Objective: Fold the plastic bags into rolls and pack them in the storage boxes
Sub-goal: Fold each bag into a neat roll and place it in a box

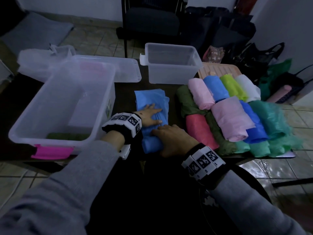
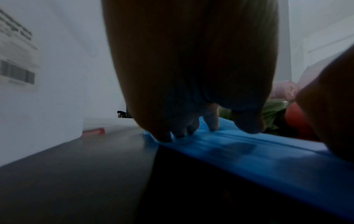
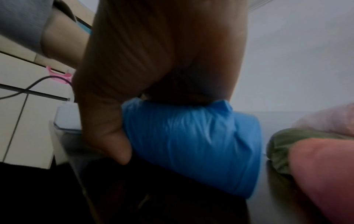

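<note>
Near the front edge of the table (image 1: 125,97), between the two clear boxes and the heap of rolls, lies the blue bag (image 1: 152,102) you are working on, a folded strip whose long axis runs from the front edge toward the back. Its near end is already wound into a fat roll under your right hand (image 1: 172,139), whose fingers curl over the top while the thumb hooks the left end, as the right wrist view shows. Your left hand (image 1: 150,116) lies flat on the unrolled part just beyond, fingers straight and spread, pinning the plastic to the table. So the loose length lies ahead of your right fingers, away from you, and the roll should travel that way, I judge; the left hand will have to slide back as it comes. To your left stands the large box (image 1: 62,106) with a pink latch at its front rim and something green at the bottom; the small box (image 1: 171,65) sits toward the back, right of a clear lid (image 1: 125,70). On the right side finished rolls (image 1: 228,116) in pink, blue, green and red lie packed together, touching one another, not yet boxed.
</note>
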The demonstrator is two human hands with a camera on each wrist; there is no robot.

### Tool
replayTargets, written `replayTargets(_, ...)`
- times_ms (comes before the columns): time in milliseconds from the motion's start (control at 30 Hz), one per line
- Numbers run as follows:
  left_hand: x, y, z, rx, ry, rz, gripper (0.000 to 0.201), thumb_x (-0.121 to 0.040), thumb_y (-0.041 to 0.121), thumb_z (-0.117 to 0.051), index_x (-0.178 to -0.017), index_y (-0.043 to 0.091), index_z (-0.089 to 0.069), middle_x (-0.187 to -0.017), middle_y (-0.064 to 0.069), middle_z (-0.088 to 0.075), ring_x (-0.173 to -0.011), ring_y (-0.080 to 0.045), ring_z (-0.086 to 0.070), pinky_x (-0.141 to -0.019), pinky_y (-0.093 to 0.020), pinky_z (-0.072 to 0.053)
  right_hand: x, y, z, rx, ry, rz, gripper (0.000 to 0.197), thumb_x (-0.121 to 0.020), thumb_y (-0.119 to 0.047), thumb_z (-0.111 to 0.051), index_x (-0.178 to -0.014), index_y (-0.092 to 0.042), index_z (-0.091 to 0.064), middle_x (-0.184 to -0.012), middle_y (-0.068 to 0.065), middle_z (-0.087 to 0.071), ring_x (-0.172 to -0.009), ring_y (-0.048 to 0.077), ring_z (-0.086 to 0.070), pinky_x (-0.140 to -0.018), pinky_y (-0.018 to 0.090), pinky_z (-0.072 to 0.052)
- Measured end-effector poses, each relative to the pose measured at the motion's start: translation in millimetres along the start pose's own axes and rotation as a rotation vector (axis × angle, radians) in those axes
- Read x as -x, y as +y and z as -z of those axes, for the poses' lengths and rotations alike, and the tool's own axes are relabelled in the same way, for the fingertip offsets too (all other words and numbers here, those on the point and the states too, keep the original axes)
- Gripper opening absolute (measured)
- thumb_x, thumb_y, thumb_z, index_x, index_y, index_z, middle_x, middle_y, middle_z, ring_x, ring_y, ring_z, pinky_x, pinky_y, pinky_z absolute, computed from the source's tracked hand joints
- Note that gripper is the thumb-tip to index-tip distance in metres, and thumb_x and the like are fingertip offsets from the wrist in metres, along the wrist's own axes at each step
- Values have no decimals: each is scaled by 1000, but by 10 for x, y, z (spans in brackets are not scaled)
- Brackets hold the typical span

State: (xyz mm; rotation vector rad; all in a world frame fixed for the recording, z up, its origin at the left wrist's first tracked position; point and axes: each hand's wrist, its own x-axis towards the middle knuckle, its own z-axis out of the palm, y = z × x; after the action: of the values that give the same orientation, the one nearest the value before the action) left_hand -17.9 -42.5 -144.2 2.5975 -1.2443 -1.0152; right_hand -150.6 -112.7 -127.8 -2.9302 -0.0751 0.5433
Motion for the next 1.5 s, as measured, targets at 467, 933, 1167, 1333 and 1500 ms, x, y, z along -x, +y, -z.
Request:
replayTargets(467, 4, -112, -12, -86, 12, -59, 64, -98, 45, -33, -151, 26, -1, -158, -3, 15, -145, -22, 13, -116, -42, 3, -89, -152, -7, -135, -63, 53, 57, -78, -24, -70, -130, -17, -46, -123, 8, -58, -113, 25, -54, -90, 33, -41)
replayTargets(933, 34, -84, 21, 78, 58, -36, 65, -98, 38, -42, -150, 26, -6, -159, -3, 7, -146, -22, 7, -117, -38, 0, 31, 77, -12, -258, 66, -17, 69, -67, -36, -81, -127, -18, -52, -122, 4, -57, -115, 21, -52, -97, 36, -40)
replayTargets(1167, 68, -102, 75, 248, 243, -19, 58, -95, 32, -52, -147, 26, -27, -154, -6, -26, -139, -24, -29, -110, -31, -25, -4, 192, -4, -270, 91, -45, 60, -73, -53, -71, -123, -24, -57, -121, -2, -47, -113, 18, -38, -94, 32, -31)
replayTargets(1333, 143, -86, 127, 335, 377, -10, 37, -92, 28, -57, -128, 19, -55, -140, -4, -47, -128, -20, -45, -101, -25, -33, -55, 223, -16, -431, 115, -81, 59, -75, -45, -73, -124, -19, -52, -116, -1, -51, -113, 20, -43, -100, 37, -36)
replayTargets(1500, 366, -88, 127, 546, 503, 36, 15, -91, 21, -60, -99, 11, -68, -92, 3, -67, -81, -7, -61, -84, -22, -46, -162, 267, -59, -481, 148, -123, 52, -75, -42, -74, -113, -13, -55, -112, 10, -56, -110, 24, -47, -91, 28, -37)
